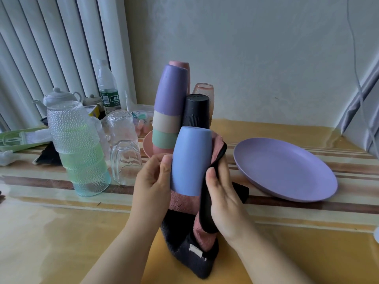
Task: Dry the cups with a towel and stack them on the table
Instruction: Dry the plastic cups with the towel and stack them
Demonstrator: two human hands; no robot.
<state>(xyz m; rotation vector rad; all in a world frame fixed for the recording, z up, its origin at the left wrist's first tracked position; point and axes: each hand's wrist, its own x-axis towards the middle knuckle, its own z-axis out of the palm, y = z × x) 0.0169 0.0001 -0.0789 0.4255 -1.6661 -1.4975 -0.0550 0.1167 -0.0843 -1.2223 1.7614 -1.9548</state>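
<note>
A blue cup (189,158) is held upside down above the table, bottom up. My left hand (152,181) grips its left side with thumb and fingers. My right hand (221,199) holds a pink and black towel (188,242) against the cup's right side; the towel hangs down to the table. Behind stands an upside-down stack of cups (169,107), purple on top, then beige, green and pink. A black cup (196,111) and a pinkish glass (204,90) stand beside it.
A purple plate (287,171) lies to the right. On the left stand a stack of textured glasses (79,148), two clear glasses (125,158), a water bottle (107,87) and a teapot (58,97). The wall is close behind the table.
</note>
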